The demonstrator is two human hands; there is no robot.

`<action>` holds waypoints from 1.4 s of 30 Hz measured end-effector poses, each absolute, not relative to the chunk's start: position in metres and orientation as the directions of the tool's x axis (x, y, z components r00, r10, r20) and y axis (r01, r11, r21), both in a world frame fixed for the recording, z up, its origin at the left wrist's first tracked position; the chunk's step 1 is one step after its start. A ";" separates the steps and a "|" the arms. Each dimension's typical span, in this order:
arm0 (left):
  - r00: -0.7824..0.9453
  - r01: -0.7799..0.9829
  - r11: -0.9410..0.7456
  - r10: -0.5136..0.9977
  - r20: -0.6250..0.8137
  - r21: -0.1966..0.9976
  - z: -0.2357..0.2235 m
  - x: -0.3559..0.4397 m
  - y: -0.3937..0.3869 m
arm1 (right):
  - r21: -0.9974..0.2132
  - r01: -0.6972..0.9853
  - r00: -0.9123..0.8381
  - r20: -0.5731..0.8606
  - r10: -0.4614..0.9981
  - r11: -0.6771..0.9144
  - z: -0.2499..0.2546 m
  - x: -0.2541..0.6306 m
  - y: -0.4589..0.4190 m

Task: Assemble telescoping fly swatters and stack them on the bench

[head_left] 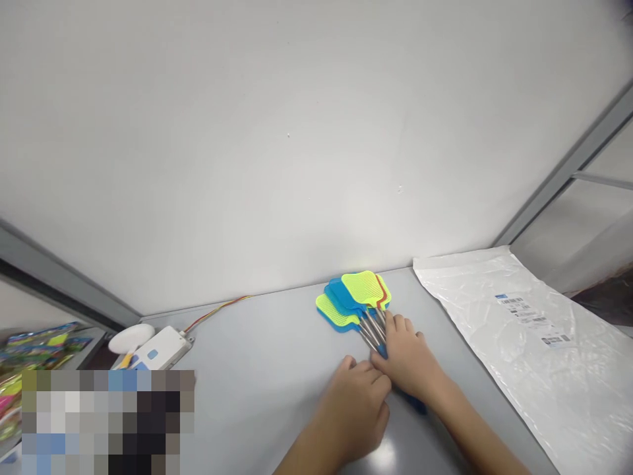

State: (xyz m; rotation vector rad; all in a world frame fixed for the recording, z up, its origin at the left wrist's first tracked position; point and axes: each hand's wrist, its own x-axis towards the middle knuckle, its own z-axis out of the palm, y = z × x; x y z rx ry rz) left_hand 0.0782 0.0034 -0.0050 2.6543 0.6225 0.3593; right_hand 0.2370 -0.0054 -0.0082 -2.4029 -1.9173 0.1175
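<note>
A fanned bundle of fly swatters (363,288) lies on the table, with yellow-green, blue and a bit of red mesh heads pointing to the wall. Their thin metal rods (372,328) run down into blue handles. My right hand (408,356) is wrapped over the bundle where rods meet handles, and a blue handle end shows below it. Close against it on the left is my left hand (353,402), its fingers curled in. What those left fingers hold, if anything, is hidden from view.
A large white plastic mailing bag (519,343) with a printed label lies to the right. At left sit a white box-shaped device (161,349) with coloured wires (217,308) and a white oval object (131,338). Colourful packets (44,349) lie beyond. A pale wall (306,145) closes the back.
</note>
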 end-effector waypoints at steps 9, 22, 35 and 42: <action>0.743 0.579 -0.778 0.627 0.236 0.244 0.024 0.018 0.024 | -0.248 0.845 -0.482 0.034 0.876 0.475 -0.003 0.211 -0.005; 0.437 0.880 -0.462 0.878 0.197 0.106 -0.008 -0.032 0.051 | -0.041 0.566 -0.822 0.048 0.567 0.823 0.008 0.163 0.087; 0.415 0.889 -0.445 0.882 0.224 0.109 -0.007 -0.042 0.076 | -0.087 0.630 -0.764 0.104 0.636 0.771 -0.002 0.170 0.103; 0.566 0.783 -0.613 0.771 0.292 0.101 0.016 -0.023 0.069 | 0.016 0.744 -0.644 0.284 0.710 0.668 -0.011 0.206 0.065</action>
